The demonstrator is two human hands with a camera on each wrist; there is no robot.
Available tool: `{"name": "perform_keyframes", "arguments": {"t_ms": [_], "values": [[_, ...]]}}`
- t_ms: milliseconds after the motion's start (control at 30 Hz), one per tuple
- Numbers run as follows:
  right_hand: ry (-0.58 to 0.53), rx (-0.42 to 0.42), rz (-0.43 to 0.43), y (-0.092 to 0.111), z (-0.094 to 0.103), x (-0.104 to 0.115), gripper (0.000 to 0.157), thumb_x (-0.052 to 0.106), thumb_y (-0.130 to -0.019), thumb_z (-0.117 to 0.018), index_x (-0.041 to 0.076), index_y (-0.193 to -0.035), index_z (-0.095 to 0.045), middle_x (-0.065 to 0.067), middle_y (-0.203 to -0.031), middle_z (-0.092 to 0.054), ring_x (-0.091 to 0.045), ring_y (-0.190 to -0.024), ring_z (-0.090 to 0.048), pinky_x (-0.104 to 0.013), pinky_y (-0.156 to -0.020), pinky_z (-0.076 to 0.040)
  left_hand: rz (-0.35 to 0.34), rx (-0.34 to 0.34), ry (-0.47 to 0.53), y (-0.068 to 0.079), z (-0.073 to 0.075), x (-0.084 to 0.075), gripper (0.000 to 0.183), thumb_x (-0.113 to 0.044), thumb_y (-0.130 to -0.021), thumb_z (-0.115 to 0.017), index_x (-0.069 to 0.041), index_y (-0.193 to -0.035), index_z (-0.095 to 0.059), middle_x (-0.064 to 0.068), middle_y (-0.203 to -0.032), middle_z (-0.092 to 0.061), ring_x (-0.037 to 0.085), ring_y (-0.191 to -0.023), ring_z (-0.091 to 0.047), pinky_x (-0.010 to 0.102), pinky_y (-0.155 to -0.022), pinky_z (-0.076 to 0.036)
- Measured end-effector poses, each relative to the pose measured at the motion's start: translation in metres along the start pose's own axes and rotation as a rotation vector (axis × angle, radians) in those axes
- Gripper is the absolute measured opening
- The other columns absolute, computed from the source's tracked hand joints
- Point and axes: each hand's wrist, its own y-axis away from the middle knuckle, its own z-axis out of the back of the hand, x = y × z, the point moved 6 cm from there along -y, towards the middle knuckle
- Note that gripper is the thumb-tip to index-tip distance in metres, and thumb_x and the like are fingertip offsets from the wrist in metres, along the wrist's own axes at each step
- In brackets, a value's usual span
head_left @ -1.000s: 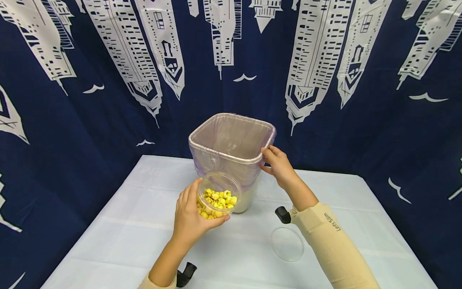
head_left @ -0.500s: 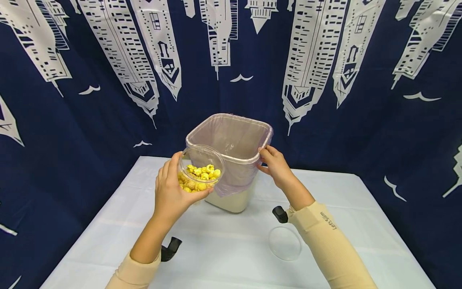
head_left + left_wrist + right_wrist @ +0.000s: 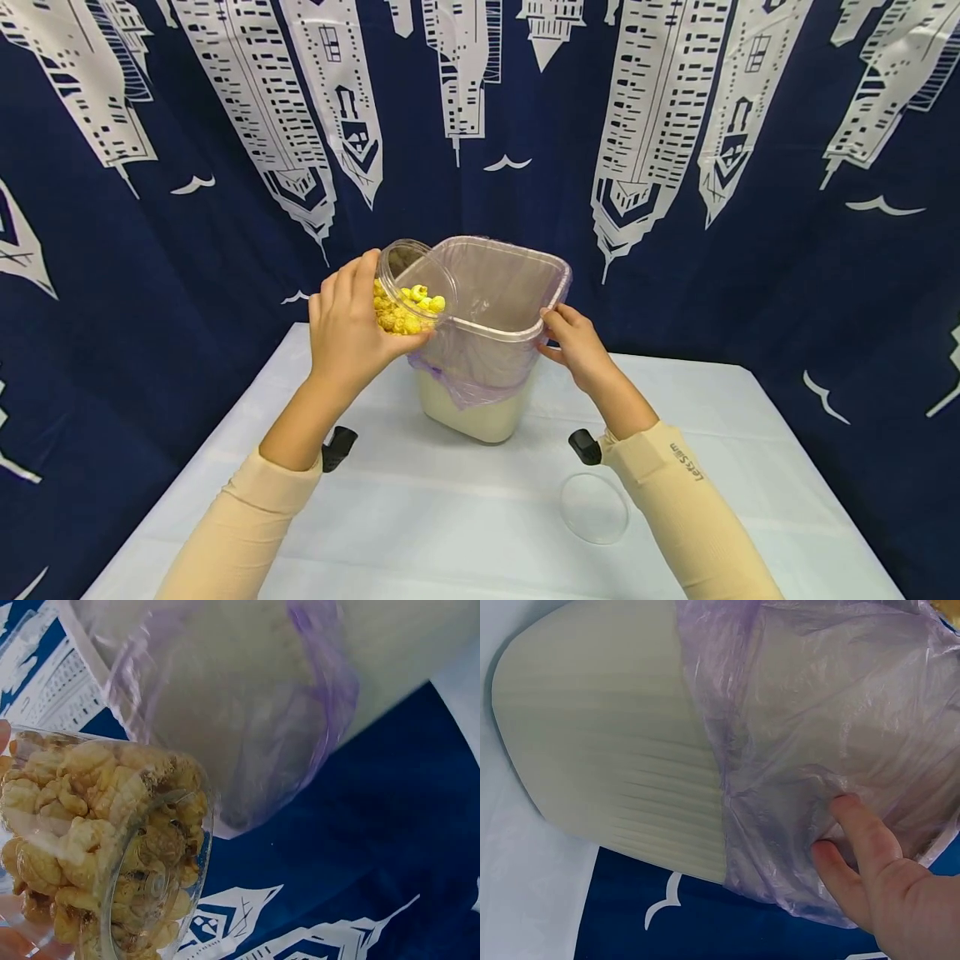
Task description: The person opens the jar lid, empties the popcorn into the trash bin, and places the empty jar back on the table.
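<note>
My left hand [image 3: 348, 325] grips a clear plastic jar [image 3: 157, 862] of yellow popcorn [image 3: 408, 310], tilted with its open mouth toward the lined trash bin [image 3: 476, 408]. The jar is at the bin's left rim, and the popcorn lies inside it. A thin purple bag [image 3: 795, 735] lines the pale bin and hangs folded over its outside. My right hand [image 3: 581, 346] holds the bin at its right front corner, fingertips on the bag at the rim. Two digits [image 3: 862, 847] touch the bag's outside in the right wrist view.
A clear round lid [image 3: 595, 508] lies flat on the white-covered table [image 3: 435, 533], near the right forearm. Behind the table hangs a dark blue curtain [image 3: 480, 200] with white building prints. A black wrist mount [image 3: 339, 448] sticks out beside the left wrist.
My left hand has lifted the jar up and to the left from in front of the bin to its left rim, tilting it further. My right hand has stayed at the bin.
</note>
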Motion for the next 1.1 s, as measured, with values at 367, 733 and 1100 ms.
{"name": "perform_keyframes", "arguments": {"t_ms": [367,733,1100], "values": [[-0.006,0.024,-0.003,-0.001,0.002,-0.001,0.048,0.024,-0.095,-0.041,-0.004,-0.133,-0.033,-0.016,-0.118,-0.043,-0.029,-0.114,-0.041,-0.039,-0.091,-0.039,-0.122,0.061,-0.180,-0.029,-0.019,-0.004,0.100,-0.049,-0.047,-0.081,-0.008,-0.127,-0.038,0.014,-0.120,-0.047,0.033,-0.107,-0.040,0.046,-0.075,-0.032],[-0.015,0.026,-0.013,-0.001,0.002,-0.002,0.050,0.024,-0.095,-0.043,-0.004,-0.135,-0.031,-0.019,-0.123,-0.041,-0.030,-0.115,-0.040,-0.039,-0.091,-0.039,-0.262,0.152,-0.348,-0.048,-0.037,-0.005,0.098,-0.048,-0.049,-0.082,-0.007,-0.126,-0.039,0.014,-0.119,-0.045,0.032,-0.105,-0.040,0.047,-0.077,-0.032],[-0.036,0.017,-0.013,-0.001,0.002,-0.002,0.050,0.023,-0.095,-0.044,-0.004,-0.134,-0.031,-0.017,-0.120,-0.042,-0.029,-0.113,-0.041,-0.039,-0.091,-0.040,-0.465,0.165,-0.457,-0.051,-0.054,-0.012,0.092,-0.039,-0.052,-0.083,-0.006,-0.127,-0.040,0.016,-0.121,-0.046,0.031,-0.109,-0.040,0.050,-0.082,-0.034]]}}
